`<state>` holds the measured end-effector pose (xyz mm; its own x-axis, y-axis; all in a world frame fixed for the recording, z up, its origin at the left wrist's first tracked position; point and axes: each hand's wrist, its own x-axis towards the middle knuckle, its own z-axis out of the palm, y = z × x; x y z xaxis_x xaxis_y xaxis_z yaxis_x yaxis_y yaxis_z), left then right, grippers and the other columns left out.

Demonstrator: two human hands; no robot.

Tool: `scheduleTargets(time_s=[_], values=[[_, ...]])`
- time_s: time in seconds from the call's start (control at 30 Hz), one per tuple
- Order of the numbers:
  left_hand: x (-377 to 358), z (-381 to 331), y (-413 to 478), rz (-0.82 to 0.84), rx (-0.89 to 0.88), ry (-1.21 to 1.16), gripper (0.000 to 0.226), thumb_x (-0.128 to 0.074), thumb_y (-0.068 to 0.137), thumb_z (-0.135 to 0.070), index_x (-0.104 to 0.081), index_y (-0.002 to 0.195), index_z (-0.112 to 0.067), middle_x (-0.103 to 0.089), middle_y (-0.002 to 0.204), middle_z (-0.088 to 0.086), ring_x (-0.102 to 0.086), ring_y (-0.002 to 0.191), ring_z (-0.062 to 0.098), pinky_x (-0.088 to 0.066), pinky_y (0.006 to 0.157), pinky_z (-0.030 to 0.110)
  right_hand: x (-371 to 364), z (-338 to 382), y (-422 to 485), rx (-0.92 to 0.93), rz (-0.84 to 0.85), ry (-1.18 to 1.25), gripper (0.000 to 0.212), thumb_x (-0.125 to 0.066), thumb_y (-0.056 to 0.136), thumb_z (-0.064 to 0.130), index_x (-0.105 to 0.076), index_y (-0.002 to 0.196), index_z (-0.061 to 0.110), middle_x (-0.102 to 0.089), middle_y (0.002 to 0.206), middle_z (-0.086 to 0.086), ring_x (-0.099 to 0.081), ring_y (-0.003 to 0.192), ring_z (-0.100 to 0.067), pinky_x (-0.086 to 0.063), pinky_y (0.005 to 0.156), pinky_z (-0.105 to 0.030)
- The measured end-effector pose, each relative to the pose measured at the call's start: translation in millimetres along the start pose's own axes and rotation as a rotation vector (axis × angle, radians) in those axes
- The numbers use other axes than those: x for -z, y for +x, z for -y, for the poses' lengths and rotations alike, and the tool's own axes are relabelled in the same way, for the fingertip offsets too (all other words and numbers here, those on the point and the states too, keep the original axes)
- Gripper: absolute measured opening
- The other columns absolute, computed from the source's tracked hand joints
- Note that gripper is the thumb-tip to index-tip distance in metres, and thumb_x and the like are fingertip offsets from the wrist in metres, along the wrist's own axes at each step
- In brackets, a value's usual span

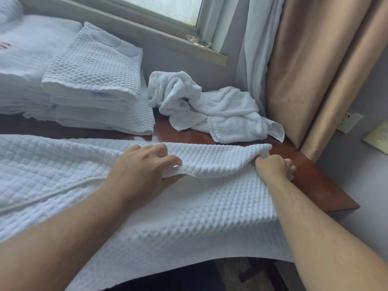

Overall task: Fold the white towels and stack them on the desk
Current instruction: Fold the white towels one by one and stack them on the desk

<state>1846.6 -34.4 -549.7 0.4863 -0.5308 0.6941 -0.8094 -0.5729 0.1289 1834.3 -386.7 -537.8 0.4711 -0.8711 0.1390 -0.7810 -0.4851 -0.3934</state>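
A large white waffle-weave towel (189, 217) lies spread over the near part of the dark wooden desk (310, 179) and hangs over its front edge. My left hand (144, 164) grips a raised fold of this towel along its far edge. At the far right corner of the same fold, my right hand (275, 166) pinches the cloth in a closed fist. A stack of folded waffle towels (94, 80) stands at the back left. Crumpled white terry towels (210, 108) lie in a heap at the back middle.
More folded white linen (23, 59) is piled at the far left. A window sill (168, 38) runs behind the desk. White and tan curtains (304, 66) hang at the right, next to the desk's right edge. Wall sockets (348, 121) sit further right.
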Motion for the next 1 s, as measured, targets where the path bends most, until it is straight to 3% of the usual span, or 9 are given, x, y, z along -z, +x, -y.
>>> scheduleTargets(time_s=[0.2,0.33,0.4,0.47,0.5,0.57,0.67,0.83,1.0], values=[[-1.3,1.7,-1.0,-0.012,0.0,0.008,0.029,-0.062,0.088,-0.049,-0.076,0.093,-0.025,-0.056,0.076,-0.004,-0.058,0.061,0.025,-0.04,0.06,0.032,-0.5,-4.8,2.0,0.099,-0.03,0.08,0.044,-0.048,0.101,0.044,-0.064,0.124,0.01,-0.052,0.135,-0.014,-0.04,0.13,-0.036,-0.037,0.1,-0.047],[-2.7,2.0,0.0,-0.02,-0.014,0.015,0.019,-0.081,0.08,-0.038,-0.077,0.091,-0.024,-0.056,0.075,-0.003,-0.057,0.06,0.025,-0.04,0.058,0.033,4.4,-13.8,4.5,0.064,-0.129,0.702,0.026,-0.054,0.099,0.035,-0.062,0.1,0.01,-0.066,0.091,-0.004,-0.064,0.09,-0.027,-0.041,0.071,-0.03],[-2.0,2.5,0.4,-0.018,-0.031,0.013,0.021,-0.08,0.08,-0.041,-0.078,0.093,-0.025,-0.055,0.075,-0.004,-0.055,0.057,0.023,-0.04,0.058,0.032,10.2,-22.6,7.5,0.017,-0.18,0.924,0.018,-0.058,0.096,0.03,-0.06,0.089,0.013,-0.061,0.075,0.002,-0.058,0.066,-0.015,-0.04,0.066,-0.027],[-1.7,2.4,0.6,-0.012,-0.06,0.003,0.027,-0.073,0.082,-0.05,-0.078,0.094,-0.027,-0.055,0.074,-0.006,-0.053,0.055,0.021,-0.041,0.058,0.031,16.0,-30.2,10.1,-0.073,-0.221,1.047,0.007,-0.059,0.089,0.022,-0.061,0.091,0.015,-0.058,0.075,0.002,-0.053,0.061,-0.012,-0.043,0.065,-0.029],[-1.5,2.7,0.8,-0.01,-0.081,-0.007,0.03,-0.069,0.084,-0.055,-0.079,0.093,-0.028,-0.055,0.073,-0.007,-0.053,0.054,0.02,-0.041,0.058,0.031,18.2,-31.8,10.2,-0.12,-0.239,1.084,0.018,-0.059,0.084,0.02,-0.063,0.101,0.016,-0.063,0.085,0.0,-0.058,0.069,-0.015,-0.048,0.069,-0.031],[-1.4,3.7,1.0,0.003,-0.126,-0.022,0.037,-0.061,0.089,-0.062,-0.079,0.084,-0.03,-0.053,0.069,-0.01,-0.055,0.055,0.018,-0.039,0.058,0.029,19.4,-35.8,11.3,-0.177,-0.284,1.08,0.037,-0.059,0.077,0.02,-0.063,0.114,0.02,-0.068,0.107,-0.005,-0.067,0.087,-0.022,-0.054,0.076,-0.031],[-1.5,5.9,0.8,0.018,-0.171,-0.016,0.054,-0.047,0.092,-0.064,-0.068,0.06,-0.025,-0.047,0.06,-0.011,-0.05,0.054,0.016,-0.04,0.056,0.031,16.1,-40.6,12.5,-0.155,-0.317,1.001,0.037,-0.06,0.074,0.018,-0.062,0.11,0.024,-0.067,0.115,-0.006,-0.068,0.092,-0.025,-0.054,0.072,-0.029],[-2.1,4.3,3.0,-0.1,-0.204,0.03,0.056,-0.051,0.096,-0.052,-0.046,0.052,-0.018,-0.041,0.052,-0.004,-0.045,0.048,0.021,-0.036,0.054,0.03,18.1,-41.6,4.2,0.058,-0.477,0.764,0.03,-0.055,0.071,0.008,-0.06,0.094,0.026,-0.057,0.073,0.007,-0.059,0.078,-0.026,-0.038,0.066,-0.031],[-2.1,3.1,3.1,-0.141,-0.188,0.037,0.058,-0.046,0.099,-0.047,-0.043,0.051,-0.016,-0.04,0.05,-0.002,-0.044,0.047,0.024,-0.032,0.054,0.029,20.9,-43.5,-1.4,0.125,-0.503,0.707,0.038,-0.048,0.068,0.001,-0.059,0.1,0.02,-0.049,0.068,0.003,-0.05,0.072,-0.025,-0.028,0.064,-0.028]])
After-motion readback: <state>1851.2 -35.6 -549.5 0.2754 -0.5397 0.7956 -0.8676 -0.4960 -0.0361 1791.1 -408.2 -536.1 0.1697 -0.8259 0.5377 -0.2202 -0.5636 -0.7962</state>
